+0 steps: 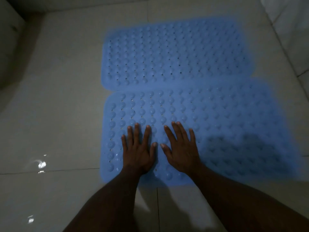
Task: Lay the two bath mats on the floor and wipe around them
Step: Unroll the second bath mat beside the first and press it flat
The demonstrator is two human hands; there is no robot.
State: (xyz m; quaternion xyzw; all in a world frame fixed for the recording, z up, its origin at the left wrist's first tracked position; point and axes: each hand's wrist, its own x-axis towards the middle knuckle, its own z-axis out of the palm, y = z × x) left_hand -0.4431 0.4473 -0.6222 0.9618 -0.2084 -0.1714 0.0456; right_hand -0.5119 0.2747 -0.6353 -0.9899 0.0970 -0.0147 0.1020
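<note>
You press your left hand and right hand flat, fingers spread, gripping nothing, on the near blue suction-cup bath mat, likely seating it against the far mat bordering it on the tiled floor.

Bare tiled floor lies open left of both blue bath mats. The near mat and far mat touch edge to edge, leaving no gap between. A dark wall base bounds the far left; wet glints mark the near-left tiles.
</note>
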